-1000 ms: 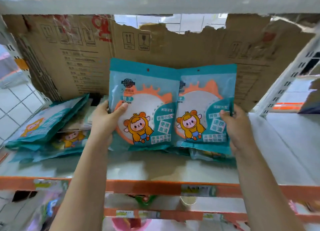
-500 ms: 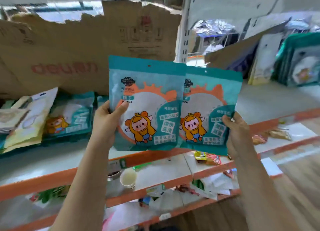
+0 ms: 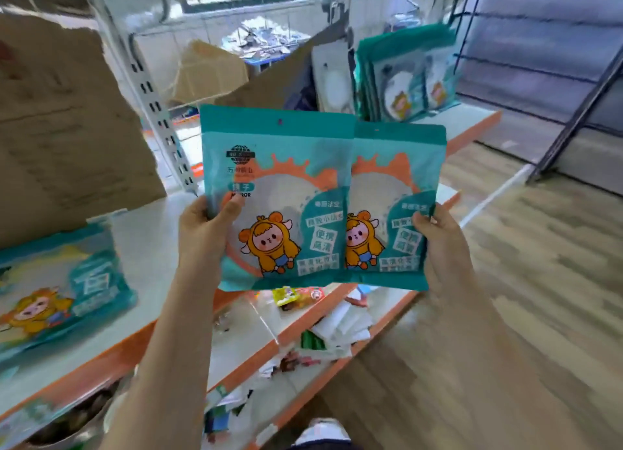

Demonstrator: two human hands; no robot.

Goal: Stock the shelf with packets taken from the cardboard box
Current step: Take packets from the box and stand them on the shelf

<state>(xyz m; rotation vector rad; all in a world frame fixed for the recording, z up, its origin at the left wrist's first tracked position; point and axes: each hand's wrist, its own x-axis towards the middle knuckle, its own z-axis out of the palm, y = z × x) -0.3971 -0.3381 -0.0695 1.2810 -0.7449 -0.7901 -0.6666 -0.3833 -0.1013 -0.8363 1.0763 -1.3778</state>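
Two teal packets with an orange cartoon figure are held side by side in front of me. My left hand [image 3: 205, 228] grips the left packet [image 3: 279, 193] by its left edge, thumb on the front. My right hand [image 3: 441, 244] grips the right packet [image 3: 399, 193] by its lower right edge. The left packet overlaps the right one. The torn cardboard box [image 3: 64, 129] stands on the white shelf [image 3: 151, 247] at the left. A row of like packets [image 3: 404, 78] stands upright at the shelf's far right end.
More teal packets [image 3: 57, 287] lie flat on the shelf at the lower left. Lower orange-edged shelves [image 3: 303, 335] carry mixed small goods. A perforated white upright [image 3: 155, 112] rises beside the box. Wooden floor [image 3: 539, 281] spreads to the right, with a dark metal frame [image 3: 580, 112] beyond.
My view has swung to the right: the box slid to the left and the standing packets came into sight. Both hands keep their hold on the two packets, now away from the box.
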